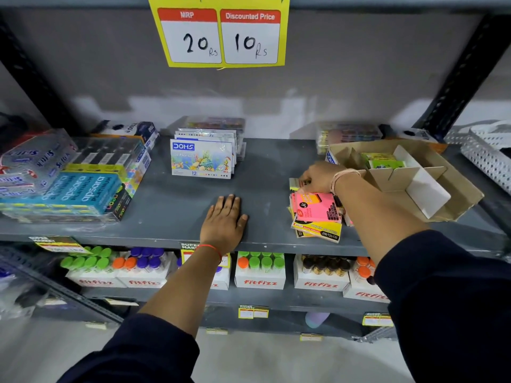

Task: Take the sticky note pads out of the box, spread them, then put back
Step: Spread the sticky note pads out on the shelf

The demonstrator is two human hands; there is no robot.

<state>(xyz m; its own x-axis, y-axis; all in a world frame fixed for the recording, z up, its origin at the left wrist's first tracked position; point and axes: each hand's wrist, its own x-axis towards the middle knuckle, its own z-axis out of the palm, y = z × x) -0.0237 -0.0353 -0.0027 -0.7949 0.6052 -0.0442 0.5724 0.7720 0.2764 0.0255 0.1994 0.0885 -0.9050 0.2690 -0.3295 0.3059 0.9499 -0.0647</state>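
An open cardboard box (448, 189) with white dividers stands at the right of the grey shelf (177, 200). Green sticky note pads (383, 161) sit in its far compartment. In front of the box, to its left, lies a loose heap of sticky note pads, a pink pad (315, 208) on top and a yellow pad (320, 230) under it. My right hand (318, 178) reaches over the heap's far end, its fingers curled on a pale pad (293, 184) there. My left hand (224, 217) rests flat on the shelf, palm down, fingers spread, holding nothing.
Doms oil pastel boxes (201, 158) stand at the shelf's middle back. Apsara pencil boxes (72, 192) and other packs are stacked at the left. A perforated metal tray (486, 150) is at the far right. Fitfizz bottle cartons (260, 272) fill the shelf below. A price sign (218, 31) hangs above.
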